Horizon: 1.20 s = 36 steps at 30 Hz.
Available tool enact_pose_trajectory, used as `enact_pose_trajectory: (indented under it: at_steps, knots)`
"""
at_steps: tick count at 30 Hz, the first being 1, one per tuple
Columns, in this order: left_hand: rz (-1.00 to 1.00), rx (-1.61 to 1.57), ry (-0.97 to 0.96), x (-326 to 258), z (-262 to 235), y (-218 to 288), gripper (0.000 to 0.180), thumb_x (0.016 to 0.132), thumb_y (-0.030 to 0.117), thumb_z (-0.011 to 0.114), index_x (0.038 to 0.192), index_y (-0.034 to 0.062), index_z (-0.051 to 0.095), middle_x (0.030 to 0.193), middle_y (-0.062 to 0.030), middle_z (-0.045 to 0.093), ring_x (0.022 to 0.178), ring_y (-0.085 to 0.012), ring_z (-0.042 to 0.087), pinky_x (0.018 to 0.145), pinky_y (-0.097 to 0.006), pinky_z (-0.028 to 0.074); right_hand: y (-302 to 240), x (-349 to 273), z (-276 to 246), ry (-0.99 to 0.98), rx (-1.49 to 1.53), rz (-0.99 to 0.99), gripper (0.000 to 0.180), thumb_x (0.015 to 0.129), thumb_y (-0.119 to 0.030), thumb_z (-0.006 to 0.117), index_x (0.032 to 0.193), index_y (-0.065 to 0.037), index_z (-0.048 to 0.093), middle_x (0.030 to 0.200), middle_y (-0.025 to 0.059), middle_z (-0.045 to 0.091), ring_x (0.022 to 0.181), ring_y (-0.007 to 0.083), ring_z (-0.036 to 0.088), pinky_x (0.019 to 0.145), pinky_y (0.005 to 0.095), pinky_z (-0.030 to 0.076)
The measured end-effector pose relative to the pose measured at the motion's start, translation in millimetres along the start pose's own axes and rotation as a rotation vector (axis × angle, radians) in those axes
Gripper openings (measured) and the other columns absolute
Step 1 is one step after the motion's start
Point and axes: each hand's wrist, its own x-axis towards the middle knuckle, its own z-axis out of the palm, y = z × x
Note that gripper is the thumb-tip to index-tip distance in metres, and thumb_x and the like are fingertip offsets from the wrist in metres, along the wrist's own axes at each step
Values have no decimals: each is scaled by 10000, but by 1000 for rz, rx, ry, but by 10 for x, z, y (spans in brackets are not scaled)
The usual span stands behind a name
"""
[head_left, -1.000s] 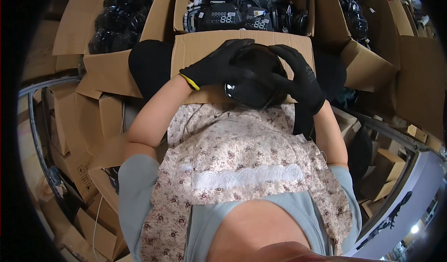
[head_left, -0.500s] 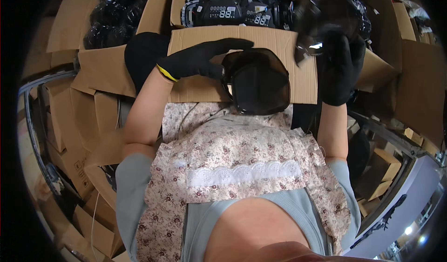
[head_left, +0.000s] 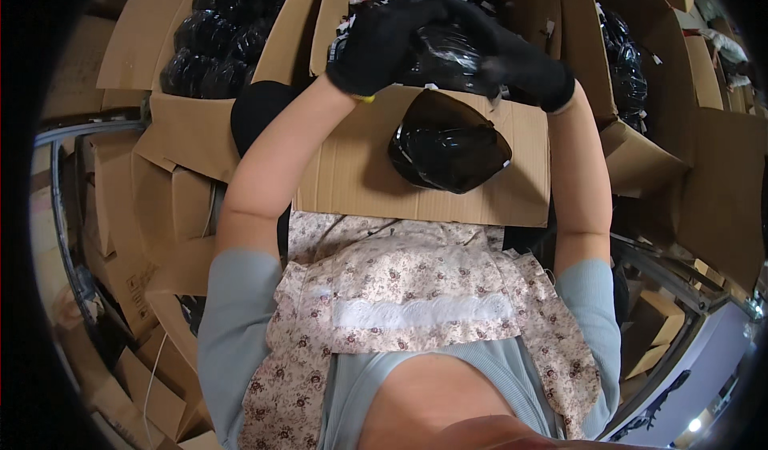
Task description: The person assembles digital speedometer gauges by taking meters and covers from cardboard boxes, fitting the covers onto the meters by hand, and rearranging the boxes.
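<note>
Both my hands wear black gloves and reach over the far carton full of black parts. My left hand (head_left: 378, 44) and my right hand (head_left: 524, 62) are closed around a glossy black piece (head_left: 452, 54), one at each side. Its exact kind cannot be made out, and the fingertips blend into the dark parts behind. Nearer to me, a smoked, see-through dark plastic cover (head_left: 450, 148) lies tilted on the cardboard flap (head_left: 344, 182), touched by neither hand.
Bundles of black, plastic-wrapped parts (head_left: 212, 38) fill a carton at the far left. More wrapped black parts (head_left: 622, 66) sit in a carton at the right. Cardboard boxes (head_left: 120, 202) stack up at the left, and a metal frame (head_left: 56, 178) stands among them.
My left hand has left the smoked cover and moved up and right. My right hand has moved left with a dark glossy piece. The smoked cover has turned and tipped on the flap.
</note>
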Motion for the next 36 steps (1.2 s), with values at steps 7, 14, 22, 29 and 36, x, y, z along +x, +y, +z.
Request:
enact_pose_trajectory:
  at_steps: [7, 14, 22, 29, 36]
  knots:
    - [-40, 18, 19, -120, 309, 0, 428, 772, 62, 673, 1194, 38, 603, 1158, -185, 628, 1073, -355, 605, 933, -394, 483, 558, -102, 49, 128, -271, -123, 1227, 554, -181, 901, 1518, -92, 147, 1516, 157, 255, 1411, 280, 255, 1149, 393, 243]
    - [-108, -205, 147, -226, 542, -19, 307, 809, 140, 626, 1094, 25, 637, 999, -176, 684, 906, -324, 670, 802, -381, 523, 522, -336, 276, 246, -669, -199, 1161, 543, -336, 881, 1490, -93, 255, 1528, 180, 239, 1427, 347, 221, 1147, 460, 215]
    - [-861, 359, -749, -994, 248, -907, 589, 847, 506, 604, 1253, 81, 577, 1280, -185, 569, 1198, -341, 523, 981, -419, 429, 842, -354, 62, 395, -15, -118, 869, 680, -104, 579, 1494, -79, 276, 1494, 105, 338, 1377, 228, 324, 1128, 345, 249]
    - [-990, -820, -87, -536, 118, -668, 519, 875, 352, 638, 1272, 29, 543, 1181, -104, 621, 1099, -207, 572, 966, -334, 430, 918, -472, 101, 554, 559, -27, 664, 881, -466, 572, 1381, -51, 434, 1350, 142, 498, 1210, 274, 507, 1028, 407, 436]
    - [-877, -1327, 60, -340, 172, -742, 510, 854, 120, 585, 1340, 23, 466, 1219, -84, 585, 1084, -203, 580, 990, -327, 431, 913, -421, 141, 478, 1016, -200, 576, 908, -416, 541, 1368, -76, 471, 1300, 103, 549, 1178, 244, 523, 1023, 386, 420]
